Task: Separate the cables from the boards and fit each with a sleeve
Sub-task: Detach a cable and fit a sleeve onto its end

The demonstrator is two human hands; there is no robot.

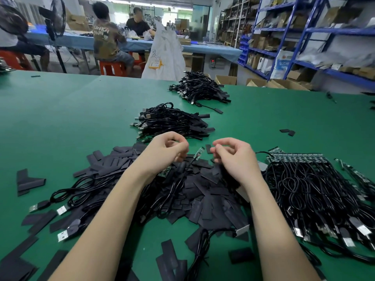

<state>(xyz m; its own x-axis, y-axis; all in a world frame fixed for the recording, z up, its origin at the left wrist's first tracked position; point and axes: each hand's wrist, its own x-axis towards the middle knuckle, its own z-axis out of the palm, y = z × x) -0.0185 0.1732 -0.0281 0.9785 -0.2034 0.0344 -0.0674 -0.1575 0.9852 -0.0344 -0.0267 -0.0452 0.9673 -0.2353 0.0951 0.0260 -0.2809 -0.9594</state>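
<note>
While both hands hover over the heap, the fingers [178, 145] of the left hand [162, 153] are curled, and the small green board [198, 154] at the end of a black cable [178, 179] stands up just beside its fingertips; whether they actually pinch it I cannot tell. The right hand [235, 157] has its fingers curled in toward the thumb, with a black sleeve [208, 148] just at the tips, but the grip itself is not clear.

Judging by looks, the board is light, stiff and thin, best held by its long edges, well away from the solder joint where the thin, limp cable joins. The sleeve seems a flat, soft tube that must be squeezed open at its edges before the board slides in.

Beneath the wrists lies a loose pile of flat sleeves [203, 191] mixed with cables and USB plugs. To the right, a panel of joined boards [296, 158] trails a dense fan of cables [310, 191]. Farther off on the green surface [60, 118], two heaps of sleeved cables [172, 120] sit one behind the other.

No bin or tray holds these parts; everything lies straight on the surface. Beyond the far edge, open cardboard boxes [225, 79] stand on the floor, their contents out of view, and blue shelves [304, 37] carry more cartons.
</note>
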